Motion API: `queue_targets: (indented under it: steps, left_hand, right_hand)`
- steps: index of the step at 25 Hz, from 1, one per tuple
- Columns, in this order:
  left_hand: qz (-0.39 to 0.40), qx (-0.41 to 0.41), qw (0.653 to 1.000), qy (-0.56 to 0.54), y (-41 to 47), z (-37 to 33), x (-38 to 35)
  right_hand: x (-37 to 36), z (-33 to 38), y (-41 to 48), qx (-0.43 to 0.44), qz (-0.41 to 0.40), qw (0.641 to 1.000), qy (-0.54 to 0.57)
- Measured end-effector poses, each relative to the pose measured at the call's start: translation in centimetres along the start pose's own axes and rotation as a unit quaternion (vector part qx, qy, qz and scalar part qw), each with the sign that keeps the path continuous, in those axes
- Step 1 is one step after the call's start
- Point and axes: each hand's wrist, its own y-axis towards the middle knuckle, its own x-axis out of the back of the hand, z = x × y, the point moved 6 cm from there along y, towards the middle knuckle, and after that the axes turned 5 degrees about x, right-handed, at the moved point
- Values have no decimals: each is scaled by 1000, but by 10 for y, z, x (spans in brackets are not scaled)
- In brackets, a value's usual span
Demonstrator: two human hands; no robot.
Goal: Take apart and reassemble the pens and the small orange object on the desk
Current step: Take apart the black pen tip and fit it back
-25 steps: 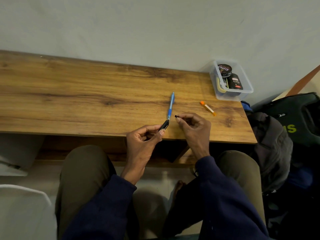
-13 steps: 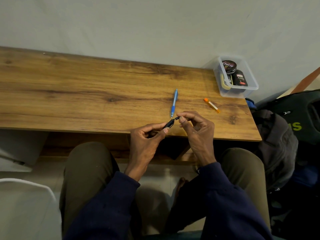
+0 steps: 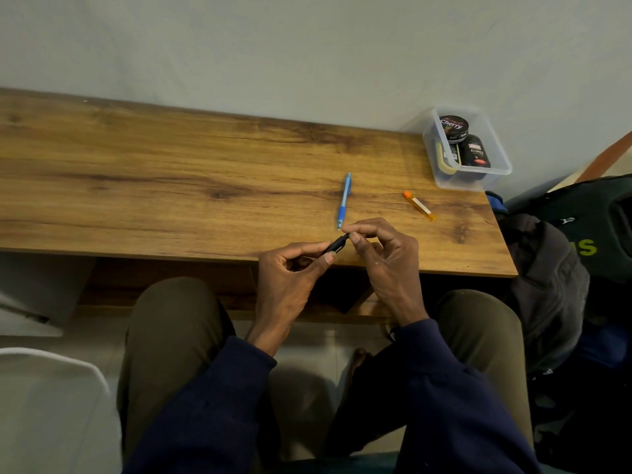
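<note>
Two pens and one small orange object [image 3: 419,205] were logged at the table [image 3: 171,186]. Black pen [image 3: 337,243]: your left grip [image 3: 290,268] pinched its barrel over the near edge, and your right grip [image 3: 386,258] pinched its far end. Blue pen [image 3: 344,201]: it lay just beyond your fingers. The orange object lay to its right, near a clear tub [image 3: 499,162].

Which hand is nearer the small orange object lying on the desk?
Right. The right hand is toward the person and left of the orange object, apart from it; the left hand sits farther left, holding the black pen.
</note>
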Motion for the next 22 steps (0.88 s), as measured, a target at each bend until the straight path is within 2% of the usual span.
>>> queue_targets:
  steps: [7,14,22]
  left_hand:
    - [-1,0,1000,-7,0,0,1]
    - [17,13,999,-43,-1,-4,-2]
    - [29,41,998,-24,-1,2,-6]
  right_hand:
    - [-2,3,-1,-10,7,1000,24]
    - [-13,-3,-6,-37,-3,993,109]
    - [7,-4,-1,-69,-99,982,147]
